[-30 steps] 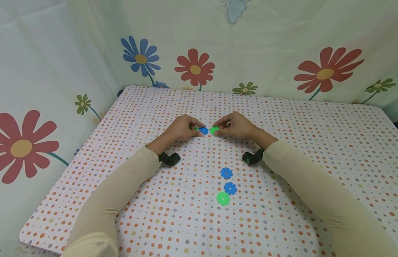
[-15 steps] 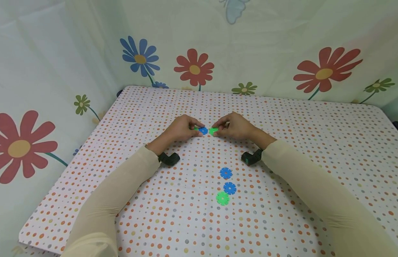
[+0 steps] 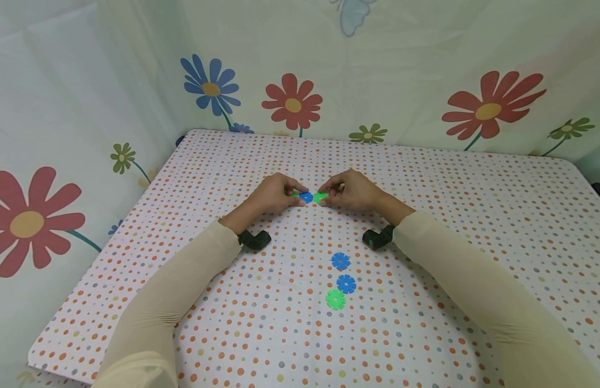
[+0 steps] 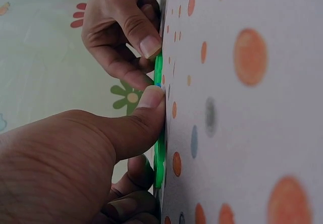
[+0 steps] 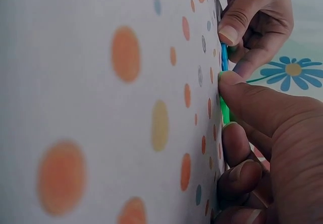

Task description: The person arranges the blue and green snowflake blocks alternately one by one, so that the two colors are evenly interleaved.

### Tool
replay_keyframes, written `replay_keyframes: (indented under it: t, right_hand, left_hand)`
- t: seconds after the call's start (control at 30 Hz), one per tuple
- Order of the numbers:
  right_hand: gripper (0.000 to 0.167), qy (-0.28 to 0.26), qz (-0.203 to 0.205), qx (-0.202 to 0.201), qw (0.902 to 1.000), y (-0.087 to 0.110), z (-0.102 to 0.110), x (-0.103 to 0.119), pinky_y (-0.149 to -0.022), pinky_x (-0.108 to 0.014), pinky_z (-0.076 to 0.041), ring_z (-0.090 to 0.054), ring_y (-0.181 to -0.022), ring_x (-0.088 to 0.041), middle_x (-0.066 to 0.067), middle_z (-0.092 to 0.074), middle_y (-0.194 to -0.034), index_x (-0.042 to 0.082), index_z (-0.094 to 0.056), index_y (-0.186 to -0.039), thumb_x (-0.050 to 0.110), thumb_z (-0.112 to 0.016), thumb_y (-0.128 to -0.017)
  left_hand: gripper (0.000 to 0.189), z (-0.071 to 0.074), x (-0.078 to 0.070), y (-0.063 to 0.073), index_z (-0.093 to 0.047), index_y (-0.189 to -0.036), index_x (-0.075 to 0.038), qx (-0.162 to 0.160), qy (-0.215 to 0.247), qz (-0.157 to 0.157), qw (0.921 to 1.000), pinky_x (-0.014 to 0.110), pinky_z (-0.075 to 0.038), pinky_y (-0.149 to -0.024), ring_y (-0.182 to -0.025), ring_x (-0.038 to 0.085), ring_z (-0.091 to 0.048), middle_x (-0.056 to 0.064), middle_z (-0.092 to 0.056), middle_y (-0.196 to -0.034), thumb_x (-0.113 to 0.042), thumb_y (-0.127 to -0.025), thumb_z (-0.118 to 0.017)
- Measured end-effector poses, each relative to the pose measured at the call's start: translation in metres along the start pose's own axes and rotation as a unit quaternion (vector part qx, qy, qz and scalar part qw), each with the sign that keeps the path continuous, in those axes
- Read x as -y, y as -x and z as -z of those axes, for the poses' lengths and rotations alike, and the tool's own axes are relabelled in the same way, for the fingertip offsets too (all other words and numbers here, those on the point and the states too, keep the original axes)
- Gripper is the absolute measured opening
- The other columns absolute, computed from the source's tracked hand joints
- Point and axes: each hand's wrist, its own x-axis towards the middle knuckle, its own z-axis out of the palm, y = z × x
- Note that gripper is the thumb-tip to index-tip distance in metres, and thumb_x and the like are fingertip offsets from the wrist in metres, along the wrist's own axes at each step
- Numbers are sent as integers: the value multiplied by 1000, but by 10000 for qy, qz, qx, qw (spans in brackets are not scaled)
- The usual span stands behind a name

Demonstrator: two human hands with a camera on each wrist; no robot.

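Note:
My left hand [image 3: 274, 193] pinches a blue notched plastic disc [image 3: 306, 198] between thumb and fingers, low over the table. Beside that disc, partly under the same hand, shows another green disc [image 4: 159, 171]; whether the two are joined is hidden. Facing it, my right hand [image 3: 354, 191] pinches a green notched disc [image 3: 320, 198]. The blue and right-hand green discs meet edge to edge; I cannot tell if their notches interlock. Both wrist views show the discs edge-on, close to the tabletop.
Nearer me on the dotted table [image 3: 261, 334] lie two loose blue discs, an upper one [image 3: 341, 261] and a lower one [image 3: 346, 284], plus a green disc [image 3: 336, 299]. A flowered curtain [image 3: 402, 70] hangs behind and at the left.
My right hand has shifted slightly left with its green disc, closing the small gap to the blue one. The left hand stays almost still; the loose discs have not moved.

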Motion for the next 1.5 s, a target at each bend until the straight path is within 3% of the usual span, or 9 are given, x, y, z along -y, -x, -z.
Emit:
replay_keyframes:
  t: [0.27, 0.47, 0.77, 1.13, 1.5]
  right_hand:
    - [26, -39, 36, -19, 10000, -1, 0, -1, -65, -31, -41, -51, -68, -16, -2, -68, -84, 13, -77, -105, 29, -78, -85]
    - [26, -46, 81, -61, 9999, -1, -1, -1, -64, -30, -40, -51, -68, -16, -2, -68, -85, 12, -77, -105, 28, -78, -85]
    - [26, -32, 86, -30, 10000, 1, -1, 1, -66, -30, -41, -53, -71, -17, -2, -68, -83, 13, -76, -105, 29, -79, -84]
    - [27, 41, 93, -27, 9999, 0, -1, 2, -68, -31, -42, -55, -74, -16, -2, -69, -84, 14, -76, -106, 30, -79, -84]
    - [30, 21, -48, 9, 10000, 3, 0, 3, -69, -31, -42, -55, -76, -17, -2, -68, -87, 14, -76, -108, 33, -78, -85]
  left_hand:
    - [33, 0, -1, 0, -74, -118, -27, -13, -62, 31, 10000, 24, -39, -50, -50, 12, -48, 3, -62, -76, -33, -85, -78]
    - [33, 0, -1, 0, -74, -118, -29, -68, -142, 96, 9998, 25, -37, -54, -60, 13, -46, 2, -62, -88, -34, -85, -78]
    - [34, -1, 0, -1, -74, -117, -28, -119, -215, 20, 9997, 25, -35, -55, -61, 14, -44, 3, -58, -82, -34, -85, -78]
    - [33, -1, 1, 0, -75, -116, -28, -176, -191, 28, 9997, 27, -37, -62, -73, 17, -47, 2, -62, -96, -32, -84, -79]
    - [33, -2, 0, 0, -75, -116, -27, -205, -240, -22, 9995, 27, -38, -62, -72, 16, -47, 1, -61, -95, -33, -84, -79]
